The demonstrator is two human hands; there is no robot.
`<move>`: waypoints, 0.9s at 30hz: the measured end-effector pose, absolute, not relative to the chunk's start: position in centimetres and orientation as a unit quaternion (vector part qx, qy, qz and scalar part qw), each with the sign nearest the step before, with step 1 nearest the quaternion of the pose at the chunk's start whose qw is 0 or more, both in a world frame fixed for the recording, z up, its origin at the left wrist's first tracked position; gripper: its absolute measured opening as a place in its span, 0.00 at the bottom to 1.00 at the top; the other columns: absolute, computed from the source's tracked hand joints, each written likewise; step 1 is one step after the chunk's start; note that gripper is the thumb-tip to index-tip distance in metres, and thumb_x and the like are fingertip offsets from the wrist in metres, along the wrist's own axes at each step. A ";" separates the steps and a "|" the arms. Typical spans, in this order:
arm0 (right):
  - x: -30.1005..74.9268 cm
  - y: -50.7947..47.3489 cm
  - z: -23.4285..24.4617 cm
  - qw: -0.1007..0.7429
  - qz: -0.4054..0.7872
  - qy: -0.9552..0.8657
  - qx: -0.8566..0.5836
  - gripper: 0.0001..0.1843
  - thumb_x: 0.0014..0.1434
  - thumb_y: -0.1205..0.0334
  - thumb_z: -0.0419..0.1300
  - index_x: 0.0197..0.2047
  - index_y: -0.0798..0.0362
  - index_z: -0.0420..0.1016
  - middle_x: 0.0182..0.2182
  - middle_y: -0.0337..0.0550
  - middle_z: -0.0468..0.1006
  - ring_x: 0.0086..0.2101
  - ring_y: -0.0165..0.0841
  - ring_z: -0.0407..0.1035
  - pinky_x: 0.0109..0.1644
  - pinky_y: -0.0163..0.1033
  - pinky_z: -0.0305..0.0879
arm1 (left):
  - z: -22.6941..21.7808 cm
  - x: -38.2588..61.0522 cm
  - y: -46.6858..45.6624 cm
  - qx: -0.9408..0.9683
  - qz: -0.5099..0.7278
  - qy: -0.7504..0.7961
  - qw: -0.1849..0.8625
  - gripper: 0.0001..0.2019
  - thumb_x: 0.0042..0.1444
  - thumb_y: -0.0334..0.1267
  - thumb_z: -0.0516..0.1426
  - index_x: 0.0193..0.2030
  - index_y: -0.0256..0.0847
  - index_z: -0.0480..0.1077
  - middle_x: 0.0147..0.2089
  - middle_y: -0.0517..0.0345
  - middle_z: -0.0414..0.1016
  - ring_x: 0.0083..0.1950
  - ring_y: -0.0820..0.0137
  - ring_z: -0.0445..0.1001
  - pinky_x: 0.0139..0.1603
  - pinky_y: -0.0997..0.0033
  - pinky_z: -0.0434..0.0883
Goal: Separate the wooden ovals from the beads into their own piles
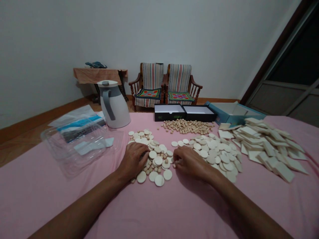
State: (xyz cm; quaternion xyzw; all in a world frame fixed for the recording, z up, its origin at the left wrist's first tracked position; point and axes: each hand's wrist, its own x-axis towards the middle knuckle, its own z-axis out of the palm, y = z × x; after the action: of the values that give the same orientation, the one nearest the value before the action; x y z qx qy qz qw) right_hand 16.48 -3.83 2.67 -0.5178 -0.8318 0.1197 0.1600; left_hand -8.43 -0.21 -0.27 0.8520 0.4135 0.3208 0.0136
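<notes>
A mixed pile of pale wooden discs (159, 180) and small wooden cubes (151, 166) lies between my hands on the pink cloth. My left hand (136, 157) rests on the pile's left side, palm down, with its fingers draped over the discs and its thumb apart. At the pile's right edge is my right hand (186, 161), its fingers bent and drawn together at a small cube near the fingertips; they partly hide it. Just beyond the right hand spreads a heap of discs only (224, 157). Farther back lies a heap of cubes (188, 126).
Square wooden tiles (269, 142) are piled at the right, before a blue box (231, 113). Two black trays (169, 113) stand at the back. At the left are a white jug (116, 106) and clear plastic packaging (82, 142). Two chairs (152, 83) stand beyond.
</notes>
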 end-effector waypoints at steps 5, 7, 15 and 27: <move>15.2 -4.7 2.1 0.120 0.082 -0.855 -0.498 0.07 0.55 0.72 0.53 0.29 0.52 0.69 0.29 0.42 0.72 0.32 0.32 0.62 0.37 0.37 0.51 | -0.2 -8.4 -0.2 0.851 0.319 0.417 0.012 0.08 0.57 0.34 0.54 0.37 0.41 0.75 0.40 0.52 0.78 0.45 0.62 0.73 0.51 0.55 0.65; 15.3 -4.5 2.2 0.123 0.091 -0.848 -0.508 0.07 0.54 0.73 0.53 0.30 0.52 0.68 0.29 0.42 0.71 0.31 0.31 0.62 0.35 0.36 0.51 | -0.2 -8.4 -0.2 0.851 0.320 0.417 0.012 0.08 0.57 0.34 0.54 0.37 0.41 0.75 0.40 0.52 0.78 0.44 0.62 0.73 0.51 0.55 0.65; 17.6 -1.7 1.9 0.372 0.086 -0.748 -0.543 0.16 0.54 0.74 0.53 0.46 0.54 0.68 0.43 0.48 0.70 0.39 0.33 0.67 0.42 0.37 0.61 | -0.3 -8.4 -0.2 0.852 0.324 0.412 0.011 0.07 0.57 0.33 0.54 0.37 0.41 0.74 0.41 0.52 0.78 0.44 0.62 0.73 0.50 0.55 0.65; 14.4 -2.7 0.1 0.226 0.102 -0.799 -0.547 0.10 0.59 0.66 0.54 0.43 0.51 0.72 0.39 0.45 0.72 0.41 0.35 0.62 0.46 0.39 0.54 | -0.3 -8.4 -0.2 0.854 0.316 0.414 0.002 0.07 0.58 0.34 0.53 0.38 0.41 0.74 0.40 0.52 0.77 0.44 0.62 0.73 0.49 0.55 0.65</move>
State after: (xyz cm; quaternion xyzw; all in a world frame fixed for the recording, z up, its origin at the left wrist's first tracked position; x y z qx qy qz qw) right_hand 14.42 -2.66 0.07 -0.5473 -0.7993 0.1024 0.2259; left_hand -8.44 -0.16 -0.30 0.8538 0.4138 0.3158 0.0017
